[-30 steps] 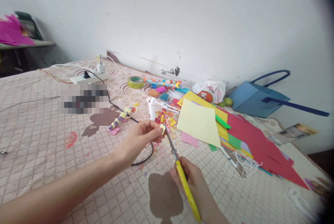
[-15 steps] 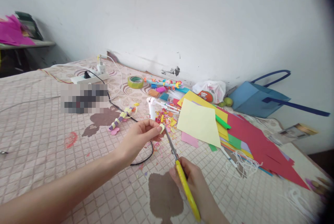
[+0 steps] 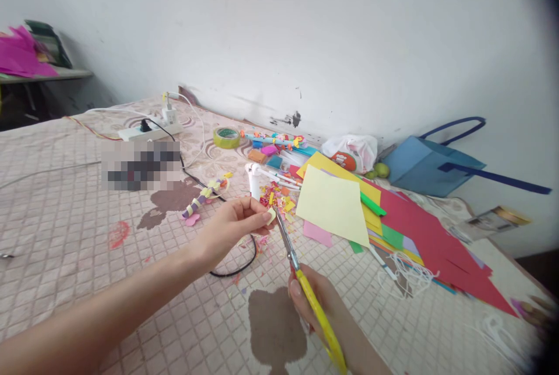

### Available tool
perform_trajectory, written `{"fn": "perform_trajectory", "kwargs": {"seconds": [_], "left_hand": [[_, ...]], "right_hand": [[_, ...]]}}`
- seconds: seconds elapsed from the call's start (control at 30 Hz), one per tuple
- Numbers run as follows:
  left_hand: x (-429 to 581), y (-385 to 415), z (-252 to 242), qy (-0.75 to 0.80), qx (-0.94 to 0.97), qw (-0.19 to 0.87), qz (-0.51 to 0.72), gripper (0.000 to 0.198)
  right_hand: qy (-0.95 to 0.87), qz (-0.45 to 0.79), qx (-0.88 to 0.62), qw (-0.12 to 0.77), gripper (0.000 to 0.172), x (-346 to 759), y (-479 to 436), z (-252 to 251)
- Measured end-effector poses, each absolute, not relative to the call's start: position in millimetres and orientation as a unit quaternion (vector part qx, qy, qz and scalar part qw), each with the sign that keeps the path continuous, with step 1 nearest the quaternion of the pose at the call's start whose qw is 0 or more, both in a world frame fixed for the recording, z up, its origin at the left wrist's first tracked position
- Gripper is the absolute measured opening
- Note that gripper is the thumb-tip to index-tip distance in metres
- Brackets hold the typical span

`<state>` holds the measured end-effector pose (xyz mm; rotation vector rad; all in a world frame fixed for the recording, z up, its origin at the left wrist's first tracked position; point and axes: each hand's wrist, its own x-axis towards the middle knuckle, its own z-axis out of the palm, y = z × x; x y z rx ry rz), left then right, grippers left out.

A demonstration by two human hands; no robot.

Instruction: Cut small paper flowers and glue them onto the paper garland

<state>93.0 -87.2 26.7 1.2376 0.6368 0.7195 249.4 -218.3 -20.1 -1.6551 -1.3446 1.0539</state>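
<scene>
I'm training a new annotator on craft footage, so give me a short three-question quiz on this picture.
1. True or false: the left hand pinches a small pale yellow paper piece.
2. What does the right hand hold? A) tape roll B) scissors C) marker
3. Fill in: the blue bag sits against the ____.

Key:
1. True; the scissors' blades meet the piece.
2. B, the yellow-handled scissors; the tape roll lies farther back on the table.
3. Wall.
</scene>
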Motion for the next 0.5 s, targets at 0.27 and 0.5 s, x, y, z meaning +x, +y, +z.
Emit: {"fn": "perform_trajectory", "kwargs": {"seconds": [0.27,0.5], "left_hand": [[91.6,-86.0,31.0,0.309,0.557,0.707,0.307,0.016],[91.8,-83.5,29.5,0.302,0.556,0.713,0.301,0.016]], "right_hand": [[-0.525,0.397,-0.655,0.371,0.046,253.4,-218.1,-26.8],[-0.536,0.392,-0.657,0.357,0.048,256.0,-217.5,-25.6]]}}
